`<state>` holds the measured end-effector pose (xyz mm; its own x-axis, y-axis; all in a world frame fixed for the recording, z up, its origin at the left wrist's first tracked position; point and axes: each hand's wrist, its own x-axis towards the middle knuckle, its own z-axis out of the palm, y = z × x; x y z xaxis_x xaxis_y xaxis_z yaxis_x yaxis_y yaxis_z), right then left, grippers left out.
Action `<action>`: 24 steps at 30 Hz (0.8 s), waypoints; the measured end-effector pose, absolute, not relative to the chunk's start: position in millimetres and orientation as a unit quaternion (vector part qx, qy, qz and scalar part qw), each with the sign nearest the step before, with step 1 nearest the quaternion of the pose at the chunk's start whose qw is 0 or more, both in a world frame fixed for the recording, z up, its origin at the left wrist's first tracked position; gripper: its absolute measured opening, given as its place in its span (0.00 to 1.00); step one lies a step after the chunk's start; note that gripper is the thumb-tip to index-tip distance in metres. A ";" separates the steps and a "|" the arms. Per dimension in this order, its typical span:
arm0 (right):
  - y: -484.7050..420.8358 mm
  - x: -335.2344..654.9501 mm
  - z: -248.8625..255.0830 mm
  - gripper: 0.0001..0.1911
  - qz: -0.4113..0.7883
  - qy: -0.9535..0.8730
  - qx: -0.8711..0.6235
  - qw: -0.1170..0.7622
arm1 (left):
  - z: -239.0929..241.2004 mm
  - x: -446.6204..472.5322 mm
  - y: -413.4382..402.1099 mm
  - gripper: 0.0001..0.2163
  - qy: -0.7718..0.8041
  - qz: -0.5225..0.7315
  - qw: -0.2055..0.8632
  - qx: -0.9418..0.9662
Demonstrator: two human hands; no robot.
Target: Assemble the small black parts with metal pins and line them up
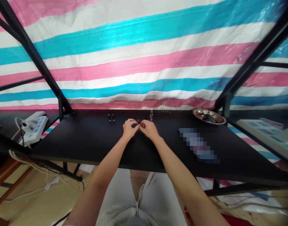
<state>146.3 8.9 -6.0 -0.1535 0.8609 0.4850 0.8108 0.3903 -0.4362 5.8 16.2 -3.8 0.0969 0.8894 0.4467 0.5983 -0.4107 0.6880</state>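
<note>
Both hands meet over the middle of the black table, fingertips close together. My left hand (pixel 129 128) has thumb and forefinger curved into a pinch, and what lies in it is too small to name. In the same way, my right hand (pixel 149 129) pinches from the other side, its fingertips nearly touching the left ones. A tiny ring-shaped piece (pixel 138 121) shows just beyond the fingertips; whether it is held cannot be told. Left of the hands stand two short black cylinders with pale ends (pixel 111 118). Small shiny pieces (pixel 151 115) lie just beyond my right hand.
A row of tiny pieces (pixel 164 112) lines the table's back edge. A round metal dish (pixel 209 116) sits at the back right, and a blurred-out bluish object (pixel 197 146) lies nearer. White power strips (pixel 37 129) are at the left. Black frame posts (pixel 44 70) slant up both sides.
</note>
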 end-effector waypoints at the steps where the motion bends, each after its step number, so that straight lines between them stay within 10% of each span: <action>1: 9.1 145.9 -6.2 0.05 0.036 -0.760 -0.548 0.347 | -4.6 5.4 17.4 0.04 0.514 0.436 0.174 0.718; 14: 8.2 135.4 -12.4 0.09 0.051 -0.763 -0.523 0.377 | -17.4 3.0 30.6 0.10 0.499 0.511 0.300 0.632; 24: 11.3 136.7 -22.5 0.15 0.126 -0.766 -0.499 0.385 | 0.9 -45.3 48.8 0.11 0.753 0.348 0.048 0.557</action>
